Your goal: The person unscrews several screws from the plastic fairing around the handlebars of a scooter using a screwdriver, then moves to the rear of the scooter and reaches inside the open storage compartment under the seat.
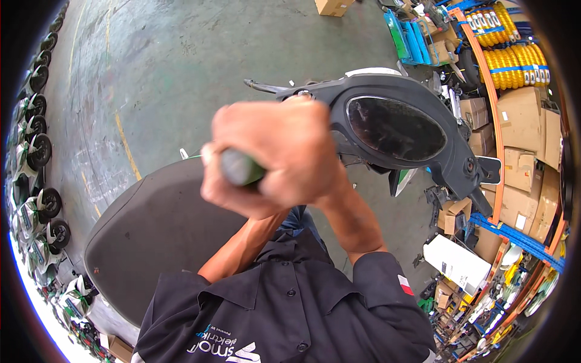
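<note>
My right hand (290, 145) is raised close to the camera, slightly blurred, in a tight fist. It wraps round a dark handle with a greenish side; the handle's rounded end (239, 167) pokes up between the fingers. What lies at the handle's other end is hidden below the fist. My left forearm (245, 242) reaches up to the same spot, where the right fist covers my left hand and its fingers. Behind and to the right of the fist is a scooter's dark handlebar cover (339, 130) with an oval display (396, 128).
The scooter's broad dark seat (163, 224) lies left of my arms. A brake lever (260, 86) sticks out beyond the hands. Shelving with an orange upright (489, 109), cardboard boxes (520, 121) and yellow coils (508, 66) stands right. Several parked scooters (39, 151) line the far left.
</note>
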